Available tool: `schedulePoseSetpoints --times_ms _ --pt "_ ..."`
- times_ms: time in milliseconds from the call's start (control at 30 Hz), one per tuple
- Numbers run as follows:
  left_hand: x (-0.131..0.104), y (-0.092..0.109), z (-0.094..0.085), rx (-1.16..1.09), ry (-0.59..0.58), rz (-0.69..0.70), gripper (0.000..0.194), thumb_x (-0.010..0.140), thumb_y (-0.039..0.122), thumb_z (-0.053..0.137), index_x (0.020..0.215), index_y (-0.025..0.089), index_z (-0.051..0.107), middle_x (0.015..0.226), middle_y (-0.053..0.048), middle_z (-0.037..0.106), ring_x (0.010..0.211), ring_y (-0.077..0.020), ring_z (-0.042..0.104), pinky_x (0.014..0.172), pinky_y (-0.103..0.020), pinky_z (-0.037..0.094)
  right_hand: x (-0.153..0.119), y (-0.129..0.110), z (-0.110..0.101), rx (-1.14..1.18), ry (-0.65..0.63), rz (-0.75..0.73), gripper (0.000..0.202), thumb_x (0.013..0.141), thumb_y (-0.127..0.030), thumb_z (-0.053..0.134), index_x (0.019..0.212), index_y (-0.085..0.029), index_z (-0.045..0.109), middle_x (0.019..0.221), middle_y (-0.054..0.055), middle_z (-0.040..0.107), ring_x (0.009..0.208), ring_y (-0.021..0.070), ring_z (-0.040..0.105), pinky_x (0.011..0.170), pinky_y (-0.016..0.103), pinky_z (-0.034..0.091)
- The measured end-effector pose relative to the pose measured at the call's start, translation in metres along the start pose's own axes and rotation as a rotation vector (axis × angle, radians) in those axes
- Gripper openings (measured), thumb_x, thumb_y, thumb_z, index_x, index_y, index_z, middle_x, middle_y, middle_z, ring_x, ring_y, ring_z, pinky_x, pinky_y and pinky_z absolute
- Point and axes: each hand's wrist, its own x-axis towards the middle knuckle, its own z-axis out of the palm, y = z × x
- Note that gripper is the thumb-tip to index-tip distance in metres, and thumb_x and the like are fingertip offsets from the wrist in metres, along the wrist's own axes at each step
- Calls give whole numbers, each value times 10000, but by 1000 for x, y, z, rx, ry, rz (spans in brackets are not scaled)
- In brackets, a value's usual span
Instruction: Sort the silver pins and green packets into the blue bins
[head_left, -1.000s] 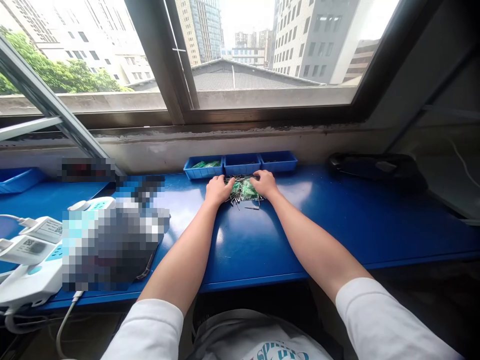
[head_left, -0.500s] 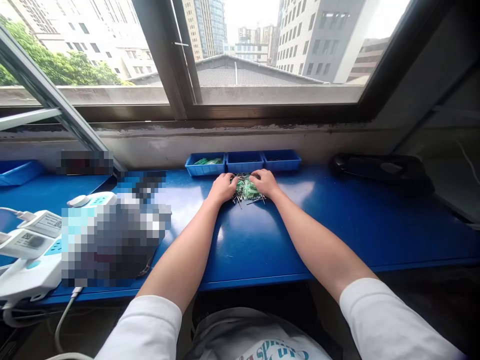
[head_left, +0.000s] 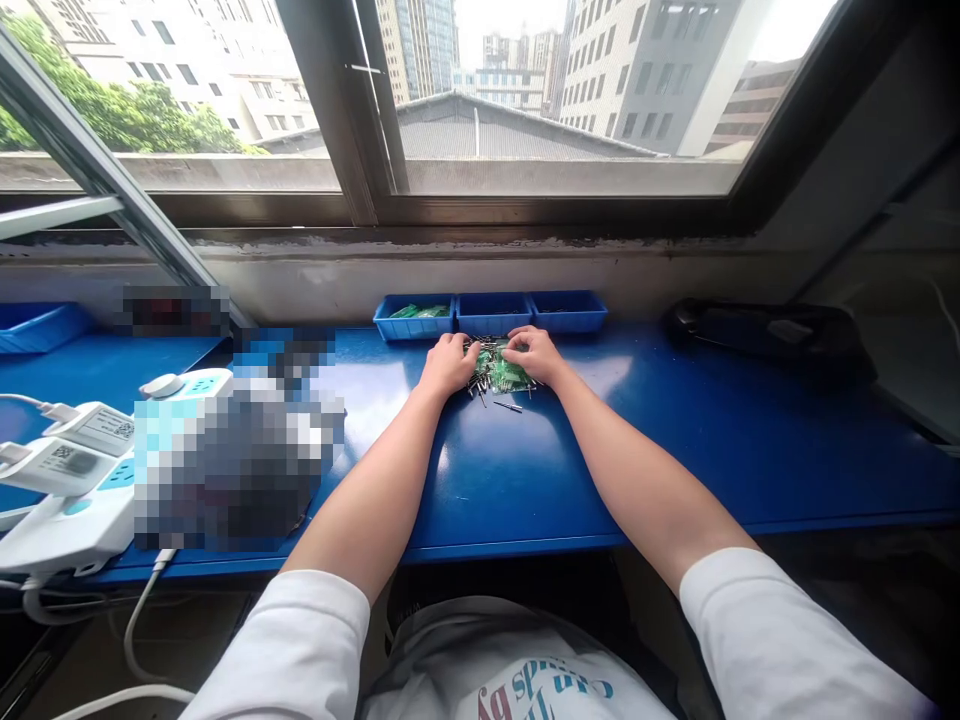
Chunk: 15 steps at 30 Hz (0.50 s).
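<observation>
A pile of green packets point(head_left: 510, 373) mixed with thin dark and silvery rods lies on the blue table point(head_left: 495, 490). At the pile's left side rests my left hand point(head_left: 450, 364), its fingers curled over the edge of the rods. My right hand point(head_left: 534, 354) is at the right side, thumb and fingertips bent down onto the green packets; whether anything is between them is too small to tell. One loose rod point(head_left: 508, 406) lies in front of the pile.
Behind the pile stand three blue bins: the left one point(head_left: 415, 327) holds green packets, the middle point(head_left: 493, 325) and right point(head_left: 568, 322) hold small dark items. White power strips point(head_left: 105, 510) and a blurred object are at left, a black case point(head_left: 772, 335) at right.
My right hand has lifted slightly and its fingers have shifted over the packets, showing more green. The rods in front have spread a little. The whole view has tilted slightly.
</observation>
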Motion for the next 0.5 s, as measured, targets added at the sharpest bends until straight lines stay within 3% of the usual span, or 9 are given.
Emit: schedulePoseSetpoints --times_ms 100,233,333,500 --pt "-2 5 -4 -23 79 49 440 905 469 410 1185 198 613 1236 -116 590 1172 -264 540 1013 -380 393 3 1 0 277 27 -2 199 650 -353 708 651 -174 619 813 21 627 800 164 583 826 335 469" --pt "-8 16 -7 -55 111 285 391 890 469 467 1131 216 643 1186 -73 627 1157 -245 545 1029 -387 333 7 -4 4 502 113 -29 328 644 -485 724 700 -188 597 658 -25 568 623 115 520 635 275 454" --pt "-13 23 -6 -45 87 375 328 842 441 562 1060 223 673 1159 -57 642 1122 -235 563 1015 -379 313 7 -9 6 568 178 -55 343 634 -500 743 710 -194 607 652 -28 565 601 106 515 610 266 454" --pt "-12 22 -4 -61 151 315 233 875 344 535 983 242 715 1110 -40 666 1061 -202 594 995 -363 327 3 -12 4 558 155 -46 347 566 -425 798 781 -187 667 799 9 659 753 150 603 737 318 508"
